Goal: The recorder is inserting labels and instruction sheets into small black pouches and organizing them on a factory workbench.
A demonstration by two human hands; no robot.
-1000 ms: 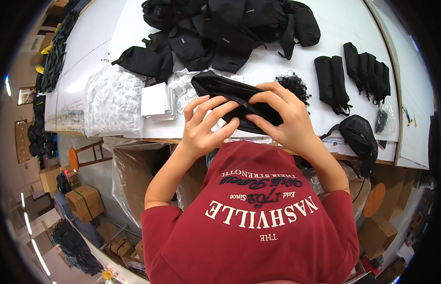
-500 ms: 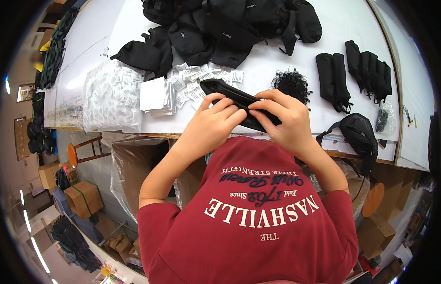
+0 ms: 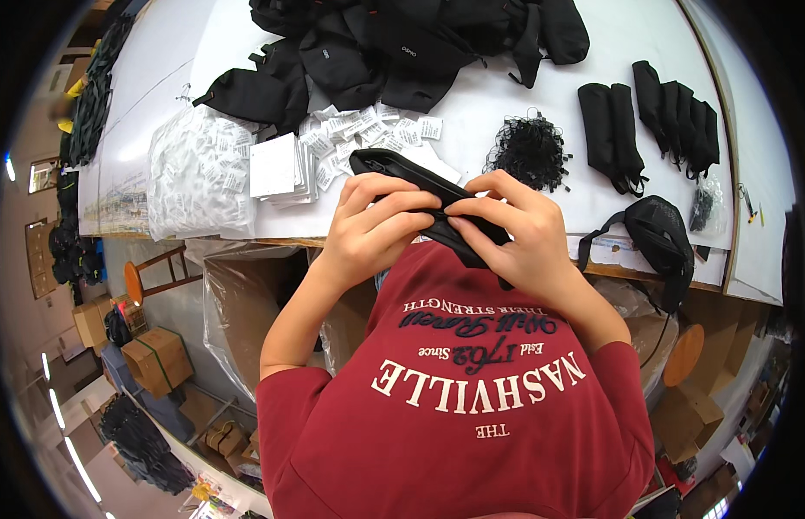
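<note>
Black pouch [image 3: 433,181] in the head view: it is held up in both hands at the front edge of the bench [image 3: 472,121], running slantwise from upper left to lower right, with its lower right end showing against the dark red shirt [image 3: 463,441]. The left hand [image 3: 365,227] has its grip closed on the pouch, fingers bent over the near side. The right hand [image 3: 525,229] also grips it, thumb and fingers pinching the fabric close to the left fingertips. What lies between the two sets of fingertips is too small and dark to tell.

Beyond the hands, loose white labels [image 3: 372,128] are scattered on the bench, with a stack of white cards [image 3: 274,168] to their left and a clear plastic bag full of white labels [image 3: 199,177] beside that. A heap of black bags [image 3: 411,52] lies farther back. To the right of the labels sits a tangle of black cords [image 3: 528,154]; past it lie a pair of black pouches [image 3: 610,134] side by side and a row of slim black pouches [image 3: 679,121]. Nearer, a black strapped bag [image 3: 655,238] hangs partly over the bench's front edge.
</note>
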